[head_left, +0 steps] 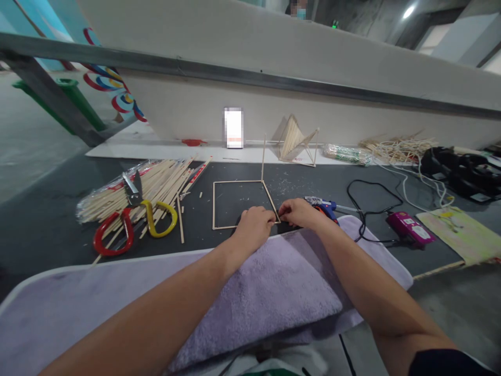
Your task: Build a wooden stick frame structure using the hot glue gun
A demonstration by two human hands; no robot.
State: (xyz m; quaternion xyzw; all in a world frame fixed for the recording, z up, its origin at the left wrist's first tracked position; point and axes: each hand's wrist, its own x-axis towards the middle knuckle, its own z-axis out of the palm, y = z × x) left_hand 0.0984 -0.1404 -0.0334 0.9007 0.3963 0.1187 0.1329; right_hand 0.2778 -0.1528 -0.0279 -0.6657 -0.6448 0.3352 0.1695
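Note:
A square frame of thin wooden sticks [213, 206] lies flat on the dark table, with one stick [263, 156] standing upright at its far right corner. Over the near side, my left hand [254, 224] has its fingers closed on the frame close to the near right corner. My right hand [299, 213] pinches that same corner from the right; its fingertips partly hide the joint. Just beyond my right hand lies a blue glue gun [327, 204], partly covered by the hand. Left of the frame, a loose stick [180, 219] and small cut pieces rest on the table.
Scissors [135, 201] with red and yellow handles lie on a bundle of wooden sticks [168, 177] at left. At the back stand a phone [234, 128] and a stick model [293, 141]. A purple power strip [410, 228] and cables lie right; a lilac towel [274, 287] covers the front.

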